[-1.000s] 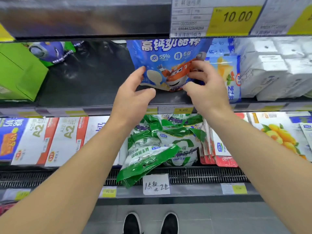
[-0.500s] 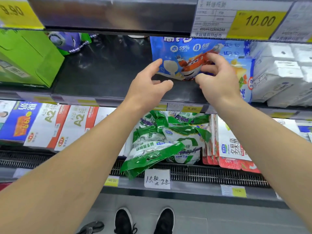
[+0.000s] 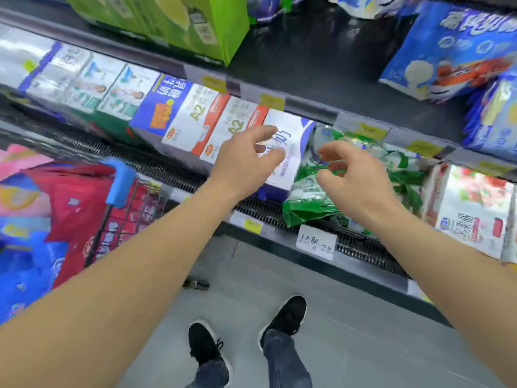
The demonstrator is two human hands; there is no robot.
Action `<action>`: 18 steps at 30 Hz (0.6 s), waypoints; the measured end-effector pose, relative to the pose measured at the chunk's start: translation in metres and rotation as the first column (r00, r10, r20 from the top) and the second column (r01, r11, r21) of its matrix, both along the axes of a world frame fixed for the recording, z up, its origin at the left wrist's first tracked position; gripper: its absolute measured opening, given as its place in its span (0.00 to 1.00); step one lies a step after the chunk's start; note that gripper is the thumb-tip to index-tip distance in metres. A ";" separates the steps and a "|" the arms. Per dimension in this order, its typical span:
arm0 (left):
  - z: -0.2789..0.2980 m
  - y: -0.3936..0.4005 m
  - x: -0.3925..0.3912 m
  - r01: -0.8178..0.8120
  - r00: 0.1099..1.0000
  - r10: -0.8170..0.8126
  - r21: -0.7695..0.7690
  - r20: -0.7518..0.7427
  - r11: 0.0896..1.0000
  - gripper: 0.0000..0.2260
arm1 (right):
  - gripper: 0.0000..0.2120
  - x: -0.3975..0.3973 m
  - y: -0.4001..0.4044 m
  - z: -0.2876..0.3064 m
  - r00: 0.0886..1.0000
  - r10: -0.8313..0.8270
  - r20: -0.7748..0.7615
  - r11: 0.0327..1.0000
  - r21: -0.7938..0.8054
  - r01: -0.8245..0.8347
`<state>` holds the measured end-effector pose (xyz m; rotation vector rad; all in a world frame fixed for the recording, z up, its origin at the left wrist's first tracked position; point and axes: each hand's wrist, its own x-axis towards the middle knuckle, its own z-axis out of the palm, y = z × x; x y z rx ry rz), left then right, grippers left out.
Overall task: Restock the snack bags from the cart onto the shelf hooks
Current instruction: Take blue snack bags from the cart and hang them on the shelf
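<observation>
Swinging toward the cart (image 3: 120, 177), keep your left hand (image 3: 246, 161) and right hand (image 3: 352, 177) loose-fingered and empty, then grip one snack bag (image 3: 81, 208) by its top edge

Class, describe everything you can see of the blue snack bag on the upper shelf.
The blue snack bag is a glossy, plastic-looking pouch printed with white characters, a pale round shape and an orange-red cartoon figure. It stands tilted at the frame's upper right on the dark shelf, its right side against other blue packets. Neither hand touches it.
</observation>
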<state>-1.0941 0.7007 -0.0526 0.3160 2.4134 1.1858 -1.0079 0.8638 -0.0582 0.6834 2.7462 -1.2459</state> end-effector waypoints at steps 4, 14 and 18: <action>0.007 -0.104 0.017 -0.119 0.993 0.119 -0.065 -0.001 0.991 0.19 | 0.18 -0.006 -0.089 0.005 0.980 0.195 0.032 0.981 -0.010 -0.195; 0.030 -0.342 0.085 -0.399 0.917 0.394 -0.195 -0.065 0.896 0.19 | 0.22 0.005 -0.309 0.016 0.759 0.650 0.027 0.759 0.025 -0.651; 0.022 -0.409 0.112 -0.358 0.929 0.369 -0.309 -0.023 0.881 0.16 | 0.22 0.011 -0.366 0.007 0.633 0.773 0.038 0.631 0.052 -0.774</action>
